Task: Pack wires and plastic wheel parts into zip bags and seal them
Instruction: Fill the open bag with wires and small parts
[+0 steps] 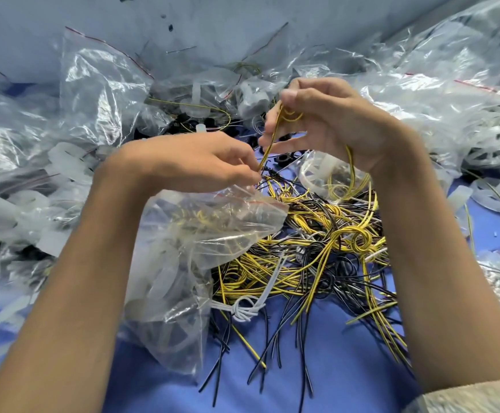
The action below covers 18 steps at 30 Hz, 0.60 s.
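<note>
The left hand (201,162) and right hand (326,123) are holding a yellow wire (269,144) stretched between them above a blue worktop (347,368). The right hand is pinching the wire's looped upper part between thumb and forefinger, and the left hand is pinching its lower end. A clear zip bag (213,228), already holding yellow wires, is hanging just below the left hand. Beneath both hands a tangled pile of wires (317,248), yellow, black and white, is lying on the worktop. Heaps of clear bags (94,93) and translucent wheel parts (314,171) are crowding around it.
</note>
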Motion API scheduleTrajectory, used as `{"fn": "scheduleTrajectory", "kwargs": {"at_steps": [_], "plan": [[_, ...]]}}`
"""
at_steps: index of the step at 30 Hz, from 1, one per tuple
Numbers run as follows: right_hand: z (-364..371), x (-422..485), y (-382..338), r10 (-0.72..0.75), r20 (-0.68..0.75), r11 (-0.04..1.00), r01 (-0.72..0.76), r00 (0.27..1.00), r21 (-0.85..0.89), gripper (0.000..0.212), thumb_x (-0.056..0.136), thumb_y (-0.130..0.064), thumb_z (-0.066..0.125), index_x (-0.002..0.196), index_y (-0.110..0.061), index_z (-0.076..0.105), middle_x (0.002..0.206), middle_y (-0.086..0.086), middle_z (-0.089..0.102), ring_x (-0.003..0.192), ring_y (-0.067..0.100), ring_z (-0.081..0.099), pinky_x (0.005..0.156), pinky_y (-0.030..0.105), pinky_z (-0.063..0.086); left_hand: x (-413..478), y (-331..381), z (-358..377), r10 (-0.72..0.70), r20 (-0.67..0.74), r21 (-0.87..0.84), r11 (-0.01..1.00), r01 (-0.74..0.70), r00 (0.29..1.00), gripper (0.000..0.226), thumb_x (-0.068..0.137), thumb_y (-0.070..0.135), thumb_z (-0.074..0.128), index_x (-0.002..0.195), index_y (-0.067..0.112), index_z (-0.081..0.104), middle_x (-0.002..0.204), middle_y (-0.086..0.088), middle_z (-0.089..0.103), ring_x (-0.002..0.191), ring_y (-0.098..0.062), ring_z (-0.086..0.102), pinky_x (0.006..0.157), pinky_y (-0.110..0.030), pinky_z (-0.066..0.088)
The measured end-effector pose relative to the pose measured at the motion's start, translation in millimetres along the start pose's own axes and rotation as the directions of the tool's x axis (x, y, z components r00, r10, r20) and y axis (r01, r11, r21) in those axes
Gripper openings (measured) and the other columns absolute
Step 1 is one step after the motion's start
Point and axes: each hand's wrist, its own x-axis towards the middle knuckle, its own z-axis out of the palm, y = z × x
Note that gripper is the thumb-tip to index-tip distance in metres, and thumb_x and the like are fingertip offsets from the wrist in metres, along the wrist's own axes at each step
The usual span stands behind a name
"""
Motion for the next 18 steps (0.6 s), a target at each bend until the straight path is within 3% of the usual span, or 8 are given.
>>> {"fn": "scheduleTrajectory", "kwargs": {"at_steps": [4, 7, 11, 15, 18], "plan": [[-0.2, -0.8, -0.8, 0.004, -0.046, 1.0, -0.004, 0.999, 0.014, 0.01, 0.087, -0.002, 0.056, 0.087, -0.01, 0.05, 0.086, 0.005, 0.058, 0.079, 0.017, 0.059, 0.086, 0.055, 0.052, -8.7, -6.5, -6.8, -0.07, -0.025, 0.021, 0.997, 0.071, 0.997, 0.023, 0.084, 0.046, 0.057, 0.093, 0.028, 0.068, 0.089, 0.011, 0.07, 0.084, -0.002, 0.063, 0.078, -0.018, 0.046], [-2.0, -0.2, -0.1, 0.018, -0.073, 1.0, -0.017, 0.997, 0.018, 0.018, 0.09, 0.004, 0.048, 0.098, -0.011, 0.051, 0.092, 0.005, 0.059, 0.077, 0.014, 0.058, 0.081, 0.049, 0.056, -13.1, -13.1, -10.9, -0.137, 0.004, 0.092, 0.987, 0.136, 0.991, 0.028, 0.083, 0.051, 0.057, 0.09, 0.025, 0.069, 0.087, 0.01, 0.07, 0.086, -0.006, 0.064, 0.084, -0.026, 0.048], [-5.8, -1.2, 0.3, 0.021, -0.042, 0.996, -0.025, 0.999, -0.085, 0.023, 0.099, -0.02, 0.044, 0.121, -0.025, 0.047, 0.106, 0.003, 0.062, 0.071, 0.016, 0.062, 0.055, 0.026, 0.052, -13.8, -12.4, -9.2, -0.199, 0.098, 0.176, 0.968, 0.18, 0.975, 0.03, 0.081, 0.054, 0.056, 0.083, 0.028, 0.069, 0.081, 0.012, 0.07, 0.081, -0.003, 0.064, 0.079, -0.025, 0.047], [-8.1, -0.3, -0.9, 0.04, 0.009, 0.982, -0.037, 0.999, -0.183, 0.03, 0.1, -0.042, 0.033, 0.126, -0.035, 0.047, 0.082, 0.001, 0.065, 0.045, 0.011, 0.046, 0.039, 0.015, 0.031, -16.7, -7.1, -10.3, -0.115, 0.132, 0.123, 0.988, 0.099, 0.985, 0.018, 0.084, 0.042, 0.061, 0.073, 0.03, 0.068, 0.072, 0.014, 0.068, 0.066, 0.001, 0.059, 0.061, -0.01, 0.042], [-7.9, 2.6, -0.7, 0.149, 0.044, 0.973, -0.139, 0.988, -0.182, 0.042, 0.098, -0.052, 0.027, 0.126, -0.035, 0.054, 0.068, 0.001, 0.058, 0.041, 0.009, 0.032, 0.037, 0.014, 0.025, -18.3, -3.2, -12.1, -0.024, 0.127, 0.092, 0.996, 0.013, 0.992, 0.017, 0.083, 0.041, 0.062, 0.075, 0.028, 0.069, 0.071, 0.01, 0.068, 0.068, -0.008, 0.06, 0.07, -0.026, 0.045]]}}
